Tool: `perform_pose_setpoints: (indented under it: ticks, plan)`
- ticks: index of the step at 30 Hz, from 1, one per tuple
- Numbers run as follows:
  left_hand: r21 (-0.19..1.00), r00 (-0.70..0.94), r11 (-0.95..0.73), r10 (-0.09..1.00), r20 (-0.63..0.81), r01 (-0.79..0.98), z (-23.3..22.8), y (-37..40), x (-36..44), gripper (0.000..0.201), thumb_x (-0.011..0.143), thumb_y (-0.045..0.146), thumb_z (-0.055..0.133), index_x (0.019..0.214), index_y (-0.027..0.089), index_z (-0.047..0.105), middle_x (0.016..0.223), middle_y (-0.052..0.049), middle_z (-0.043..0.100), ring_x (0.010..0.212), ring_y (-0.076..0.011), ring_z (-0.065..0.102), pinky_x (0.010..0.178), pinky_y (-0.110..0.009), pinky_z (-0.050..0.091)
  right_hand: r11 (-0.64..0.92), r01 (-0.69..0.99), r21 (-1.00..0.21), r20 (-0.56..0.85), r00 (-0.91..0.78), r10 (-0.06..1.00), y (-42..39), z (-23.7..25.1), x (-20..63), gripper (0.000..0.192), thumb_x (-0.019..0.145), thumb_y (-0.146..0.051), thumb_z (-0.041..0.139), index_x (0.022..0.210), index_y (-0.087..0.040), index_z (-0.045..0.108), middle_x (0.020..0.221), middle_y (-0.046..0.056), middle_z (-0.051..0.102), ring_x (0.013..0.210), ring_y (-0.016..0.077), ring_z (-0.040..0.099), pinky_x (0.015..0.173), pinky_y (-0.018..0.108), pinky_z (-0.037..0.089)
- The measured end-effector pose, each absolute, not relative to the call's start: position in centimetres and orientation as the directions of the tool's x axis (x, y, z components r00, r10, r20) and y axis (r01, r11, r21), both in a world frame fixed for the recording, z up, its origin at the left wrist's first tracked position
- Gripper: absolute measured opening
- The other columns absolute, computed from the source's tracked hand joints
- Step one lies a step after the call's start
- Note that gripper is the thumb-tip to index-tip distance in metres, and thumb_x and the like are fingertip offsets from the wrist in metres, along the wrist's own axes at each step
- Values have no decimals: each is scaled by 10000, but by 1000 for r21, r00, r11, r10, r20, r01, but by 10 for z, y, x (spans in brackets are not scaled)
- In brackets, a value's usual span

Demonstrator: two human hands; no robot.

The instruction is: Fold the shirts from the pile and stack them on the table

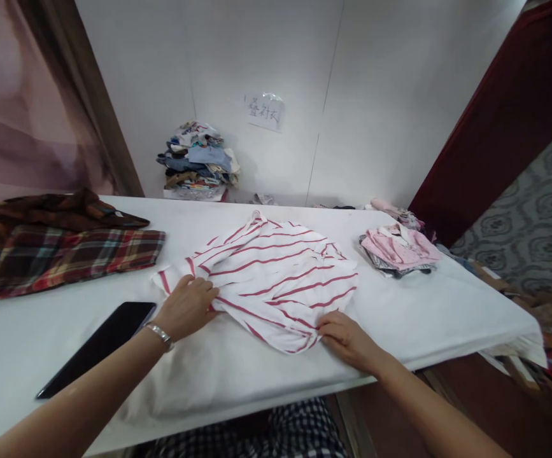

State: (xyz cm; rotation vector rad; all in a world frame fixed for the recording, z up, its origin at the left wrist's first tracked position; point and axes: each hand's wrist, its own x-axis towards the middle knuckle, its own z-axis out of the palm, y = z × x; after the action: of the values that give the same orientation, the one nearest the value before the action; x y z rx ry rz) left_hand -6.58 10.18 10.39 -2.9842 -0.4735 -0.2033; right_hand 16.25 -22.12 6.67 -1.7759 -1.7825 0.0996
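White table [428, 305], items listed from its left edge to its right. Plaid shirt [75, 257], red and dark checks, lying flat at the left edge with a brown garment [60, 210] bunched on its far side; black phone [99, 346], face down near the front edge, just left of the left hand. Left hand [186, 306], metal watch [160, 334] at the wrist, fingers curled onto the near-left fold of the striped shirt, pressing and pinching the cloth. Striped shirt [276, 280], white with red stripes, partly folded, lying at the middle of the table, collar toward the far edge. Right hand [345, 337], fingers closed in a narrow pinch on the shirt's near-right hem, close to the front edge. Pink folded shirts [400, 248], a small stack toward the right edge, well apart from the striped shirt. Pile of mixed clothes [199, 162] at the far edge against the wall, a paper label [265, 112] taped to the wall beside it.
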Motion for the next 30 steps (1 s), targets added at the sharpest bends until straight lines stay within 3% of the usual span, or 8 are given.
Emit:
perform_pose_setpoints:
  ticks: [6,12,15,17,19,24,27,30]
  plan:
    - [-54,893,-924,348,287,378,110,80,-85,184,780,349,532,789,271,699,813,-76,694,831,-311,633,873,-502,415,-74,930,-360,478,252,841,-237,37,186,514,839,-281,596,1301,-492,516,1318,60,622,1203,342,599,987,586,505]
    - [75,848,-906,417,326,417,96,84,-98,361,846,438,425,575,306,624,617,-45,622,697,-327,626,855,-559,425,-274,877,-394,461,446,767,-254,28,216,255,876,-297,540,1060,-354,707,1152,94,693,1096,334,645,954,553,530]
    - [48,880,-949,308,361,313,90,78,-92,267,835,369,477,881,308,732,986,-86,731,973,-373,659,958,-580,409,-309,835,-455,443,514,734,-251,34,225,247,909,-301,483,933,-268,726,1097,96,705,1058,283,647,950,489,530]
    - [27,925,-986,166,342,167,85,65,-84,370,812,289,524,1144,301,688,1293,-93,660,1195,-354,589,1052,-567,378,-335,812,-478,448,554,702,-248,42,226,242,908,-307,481,903,-240,714,1044,95,708,1019,262,642,929,447,525]
    - [15,951,-998,58,303,56,79,52,-74,419,818,210,520,1206,294,654,1403,-85,593,1298,-313,526,1102,-547,354,-357,782,-510,426,590,686,-244,50,223,238,905,-309,479,879,-227,701,941,81,709,920,241,645,860,399,529]
    - [31,951,-999,31,306,23,75,43,-45,299,922,164,400,833,210,682,1255,-108,686,1223,-295,583,1059,-544,400,-288,739,-609,215,503,837,-241,57,193,289,894,-312,488,1042,-206,712,887,57,729,793,209,655,770,342,518]
    - [136,935,-991,47,352,-2,88,45,-36,270,934,194,395,837,197,648,1099,-100,731,1085,-267,644,1017,-525,428,-261,765,-589,146,418,897,-241,57,173,401,877,-303,508,1235,-216,666,915,78,728,797,227,654,768,361,511]
    - [295,889,-952,203,411,81,114,39,-36,243,942,272,399,895,199,626,886,-64,726,853,-215,666,847,-395,504,-224,709,-669,104,388,916,-240,59,157,522,886,-308,523,1407,-276,532,854,52,704,752,225,637,709,348,501]
